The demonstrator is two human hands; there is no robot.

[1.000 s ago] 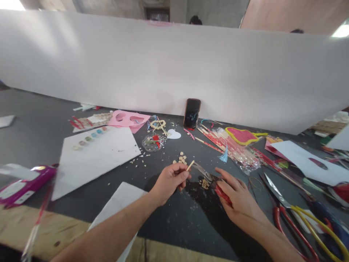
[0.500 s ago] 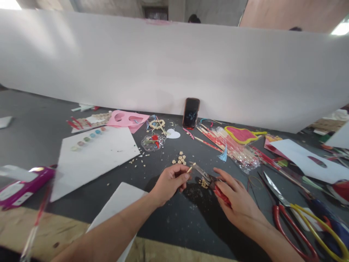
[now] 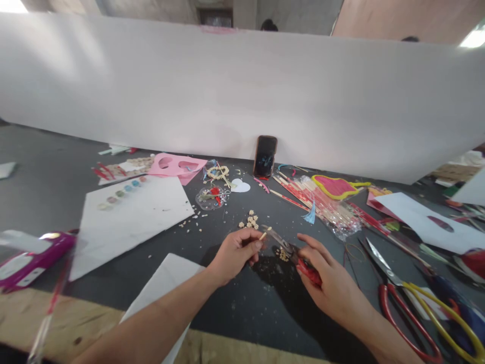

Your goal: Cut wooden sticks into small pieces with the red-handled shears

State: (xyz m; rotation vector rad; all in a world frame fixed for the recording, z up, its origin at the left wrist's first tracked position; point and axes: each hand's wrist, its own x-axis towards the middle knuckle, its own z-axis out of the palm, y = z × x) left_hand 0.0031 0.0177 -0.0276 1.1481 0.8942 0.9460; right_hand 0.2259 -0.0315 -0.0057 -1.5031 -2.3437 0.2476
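Red-handled snips (image 3: 290, 247) in the right hand (image 3: 326, 273), pale wooden stick (image 3: 265, 233) in the left hand (image 3: 236, 255), both above the dark table (image 3: 235, 313). With the left arm, slants up from the lower left, forearm above a white sheet (image 3: 166, 275), wrist almost straight, back of the hand turned upward. Pinches the stick between thumb and index finger, pressed together on it, other fingers curled beneath. Angles its free end right and outward, toward the snips.

With the right arm, slants in from the lower right, back of the hand up, wrist nearly straight. Clamps fingers and thumb on the red handles, one finger stretched forward above the tool. Points the metal blades leftward at the tip of the stick, just in front of the left fingertips. Cannot tell about the gap between the blades, nor about exact contact with the wood.

Just below the blades in view, a small heap of pale bits (image 3: 282, 254); beyond the left fingertips, flower-shaped beads (image 3: 250, 220). Straight ahead, a phone (image 3: 265, 156) upright just before the white screen (image 3: 197, 101). Right of the right hand, scissors (image 3: 385, 264), points away from the body.
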